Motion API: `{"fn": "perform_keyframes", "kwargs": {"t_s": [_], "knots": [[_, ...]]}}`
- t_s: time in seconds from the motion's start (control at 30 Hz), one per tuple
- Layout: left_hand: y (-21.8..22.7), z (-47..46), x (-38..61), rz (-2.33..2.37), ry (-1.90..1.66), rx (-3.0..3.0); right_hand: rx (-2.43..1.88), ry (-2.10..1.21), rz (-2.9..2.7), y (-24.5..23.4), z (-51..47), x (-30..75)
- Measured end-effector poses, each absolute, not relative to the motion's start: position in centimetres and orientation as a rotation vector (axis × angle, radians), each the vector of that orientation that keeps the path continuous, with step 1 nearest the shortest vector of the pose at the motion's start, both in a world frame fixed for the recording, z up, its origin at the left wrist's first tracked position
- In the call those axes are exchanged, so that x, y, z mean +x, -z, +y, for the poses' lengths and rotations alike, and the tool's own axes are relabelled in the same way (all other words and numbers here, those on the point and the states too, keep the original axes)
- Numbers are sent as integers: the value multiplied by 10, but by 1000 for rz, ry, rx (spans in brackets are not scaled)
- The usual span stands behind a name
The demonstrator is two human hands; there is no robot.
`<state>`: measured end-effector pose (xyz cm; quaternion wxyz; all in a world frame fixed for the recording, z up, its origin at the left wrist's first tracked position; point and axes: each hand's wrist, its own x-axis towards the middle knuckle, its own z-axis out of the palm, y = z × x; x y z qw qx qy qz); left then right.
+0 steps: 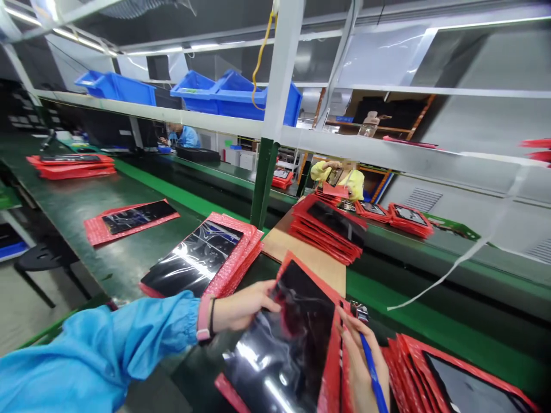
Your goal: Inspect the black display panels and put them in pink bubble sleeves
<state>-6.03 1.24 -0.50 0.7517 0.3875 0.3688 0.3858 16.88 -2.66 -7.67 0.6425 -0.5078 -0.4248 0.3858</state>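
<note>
A glossy black screen panel (297, 321), covered in wrinkled clear film, lies over a red bubble-wrap sleeve (330, 370) just in front of me. My left hand (249, 303) grips the panel's left edge, thumb on top and the other fingers mostly hidden. At the right edge, my right hand (364, 355) has its fingertips against the panel and sleeve. A slim blue pen-like tool (373, 373) is tucked in that hand; its tip is not clear. A small metallic piece (359, 311) shows just beyond the right fingers.
Panels on red sleeves form a stack at left (232, 269), one beyond a wooden board (275, 244), and another at right (408, 367). Blue bins (215, 94) sit on the shelf above. A white post (284, 69) rises ahead. A co-worker in yellow (355, 182) is across the line.
</note>
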Motion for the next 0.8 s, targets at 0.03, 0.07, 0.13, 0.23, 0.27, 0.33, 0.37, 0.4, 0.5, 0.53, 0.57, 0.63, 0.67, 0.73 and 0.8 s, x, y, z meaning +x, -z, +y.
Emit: {"fn": "perform_keyframes", "kwargs": {"t_s": [0.03, 0.07, 0.13, 0.23, 0.27, 0.33, 0.37, 0.4, 0.5, 0.53, 0.57, 0.63, 0.67, 0.73, 0.8], "knots": [[1, 16, -78, 842, -885, 875, -1148, -876, -929, 73, -30, 170], [-3, 21, -100, 869, -941, 887, -1139, -874, -904, 70, -33, 171], [-11, 32, -149, 932, -1023, 915, -1138, -874, -888, 65, -38, 172], [-18, 46, -220, 1081, -1118, 1003, -1184, -895, -913, 63, -41, 172], [-17, 50, -239, 1113, -1119, 1009, -1199, -912, -930, 64, -41, 171], [-13, 55, -269, 1201, -1108, 1034, -1210, -945, -961, 67, -40, 169], [-10, 58, -280, 1236, -1101, 1044, -1207, -958, -973, 68, -39, 168], [-6, 60, -287, 1268, -1094, 1059, -1205, -969, -981, 69, -39, 167], [4, 69, -300, 1342, -1094, 1127, -1209, -1008, -991, 68, -40, 165], [7, 72, -303, 1368, -1102, 1156, -1211, -1019, -991, 67, -41, 165], [8, 76, -305, 1398, -1114, 1186, -1217, -1025, -992, 66, -42, 165], [10, 83, -311, 1479, -1154, 1246, -1245, -1039, -1012, 64, -43, 167], [11, 86, -314, 1533, -1182, 1275, -1270, -1052, -1021, 65, -44, 169], [13, 91, -318, 1652, -1230, 1327, -1303, -1109, -1008, 66, -44, 171], [16, 93, -320, 1757, -1238, 1359, -1268, -1188, -926, 69, -44, 172]]}}
